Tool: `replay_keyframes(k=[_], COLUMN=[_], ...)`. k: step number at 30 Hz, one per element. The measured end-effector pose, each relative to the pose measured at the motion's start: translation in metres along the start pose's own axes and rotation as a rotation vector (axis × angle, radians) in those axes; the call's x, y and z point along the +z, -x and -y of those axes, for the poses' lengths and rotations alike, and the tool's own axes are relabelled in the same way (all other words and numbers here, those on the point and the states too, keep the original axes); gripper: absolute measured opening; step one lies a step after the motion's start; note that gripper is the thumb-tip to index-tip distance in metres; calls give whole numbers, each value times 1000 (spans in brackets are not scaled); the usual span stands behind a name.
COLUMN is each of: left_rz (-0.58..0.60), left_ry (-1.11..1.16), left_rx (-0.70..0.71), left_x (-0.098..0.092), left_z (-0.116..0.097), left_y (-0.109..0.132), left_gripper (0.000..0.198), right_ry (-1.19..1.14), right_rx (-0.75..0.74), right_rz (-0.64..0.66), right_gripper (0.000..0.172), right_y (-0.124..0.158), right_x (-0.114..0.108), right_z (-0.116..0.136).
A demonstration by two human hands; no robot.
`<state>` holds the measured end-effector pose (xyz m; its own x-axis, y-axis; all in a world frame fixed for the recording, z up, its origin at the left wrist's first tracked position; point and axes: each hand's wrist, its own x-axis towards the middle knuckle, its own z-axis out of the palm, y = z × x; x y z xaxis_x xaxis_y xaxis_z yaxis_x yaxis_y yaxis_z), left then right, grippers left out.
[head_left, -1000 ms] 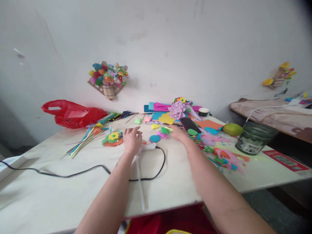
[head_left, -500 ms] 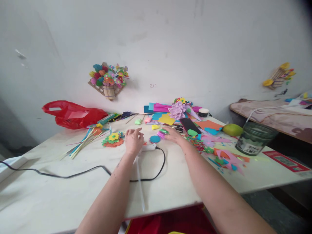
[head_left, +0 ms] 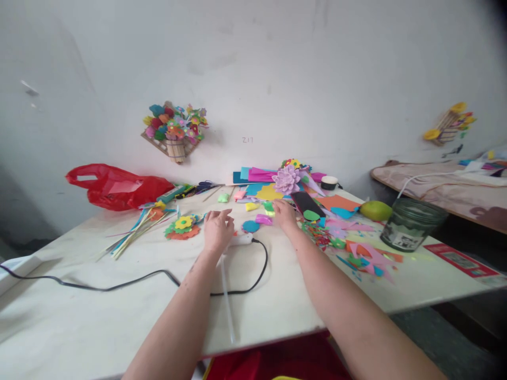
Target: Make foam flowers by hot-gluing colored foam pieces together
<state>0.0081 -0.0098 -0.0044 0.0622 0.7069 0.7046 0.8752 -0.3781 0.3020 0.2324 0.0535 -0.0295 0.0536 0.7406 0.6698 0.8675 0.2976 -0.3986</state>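
My left hand (head_left: pixel 217 230) is open, its fingers loosely spread over the table. Beside and partly under it lies a white glue gun (head_left: pixel 242 239), with a clear glue stick (head_left: pixel 227 306) pointing toward me. My right hand (head_left: pixel 285 213) has its fingers curled, fingertips against a green packet (head_left: pixel 269 206); whatever they pinch is hidden. A purple packet (head_left: pixel 264 219) rests just left of that hand, near a blue foam disc (head_left: pixel 251 226) and a yellow packet (head_left: pixel 252 207). Left of my left hand sit layered foam flowers (head_left: pixel 184 224).
A black cord (head_left: pixel 119 286) crosses the table on the left. A red bag (head_left: pixel 119 187) and thin strips (head_left: pixel 132 232) lie there too. Foam sheets (head_left: pixel 259 175) are stacked at the back. To the right are foam scraps (head_left: pixel 370 256), a yellow-green fruit (head_left: pixel 376 210) and a glass jar (head_left: pixel 412 224).
My right hand has drawn its fingers in and shifted slightly right. The purple and green packets lie farther apart, with purple uncovered. My left hand has stayed almost still.
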Motion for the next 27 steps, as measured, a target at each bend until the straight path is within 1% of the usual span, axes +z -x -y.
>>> replay_keyframes(k=[3,5,6,8,11,13,15,17,20,22,24,27], left_rz=[6,4,4,3,4,6,8,7,3,-1,-6,-7], left_ry=[0,-1,-2,-5,-10,-13,-15,-15,-16,-20,-21,-21], left_rx=[0,0,1,4,8,2,-5,-13,-17,-17,-13,-5], left_x=[0,0,0,0,-1,-2,-2,-3,-3,-2,-2,-1], left_z=[0,1,1,1,0,0,-1,-2,-2,-1,-1,0], left_y=[0,0,0,0,0,0,0,0,0,0,0,0], left_gripper=[34,33,33,33,34,34,34,34,34,33,33,32], right_ry=[-9,21,47,105,187,235,264,265,232,215,217,214], right_rx=[41,74,94,119,86,67,68,63,-48,-145,-205,-250], right_rz=[-143,-167,-152,-62,180,304,346,338,375,456,513,516], right_gripper=[37,37,37,37,33,30,27,28,34,38,41,38], right_y=[-1,-2,-1,1,3,4,4,3,1,2,3,4], right_x=[-9,-13,-15,-17,-18,-19,-22,-26,-33,-37,-39,-39], right_z=[-8,-13,-15,-17,-16,-14,-11,-9,-5,-3,-1,1])
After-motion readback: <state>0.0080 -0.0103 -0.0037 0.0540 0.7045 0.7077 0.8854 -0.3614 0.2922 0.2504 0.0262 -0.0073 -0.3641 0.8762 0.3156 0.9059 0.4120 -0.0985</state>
